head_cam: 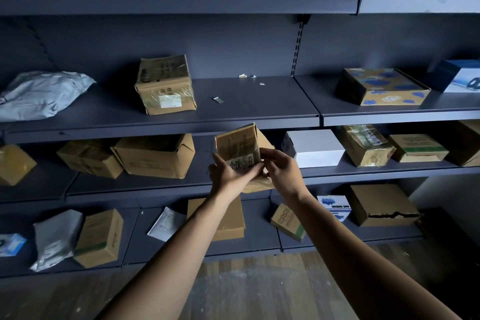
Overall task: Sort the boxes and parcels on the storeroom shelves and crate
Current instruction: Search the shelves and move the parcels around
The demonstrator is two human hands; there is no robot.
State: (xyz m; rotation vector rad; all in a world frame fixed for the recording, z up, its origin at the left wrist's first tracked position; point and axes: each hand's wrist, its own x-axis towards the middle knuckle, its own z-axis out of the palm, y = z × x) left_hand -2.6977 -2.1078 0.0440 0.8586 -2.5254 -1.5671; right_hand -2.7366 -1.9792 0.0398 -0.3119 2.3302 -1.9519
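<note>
Holding step: worn carton (237,144) gripped by left hand (230,173) and right hand (281,171); next, probably placing it on the bare far shelf (246,104).

A wide-angle camera worn on the person's head looks forward and slightly down at the dark grey metal shelving (246,101), facing it nearly square on. It stands near: both bare forearms run up from the lower edge, and the left hand (228,171) and right hand (281,171) grip a small worn brown cardboard box (237,144) at mid-frame. Four shelf levels fill the view, with the brown plank floor (259,288) along the bottom; the lens bows the shelf edges.
</note>
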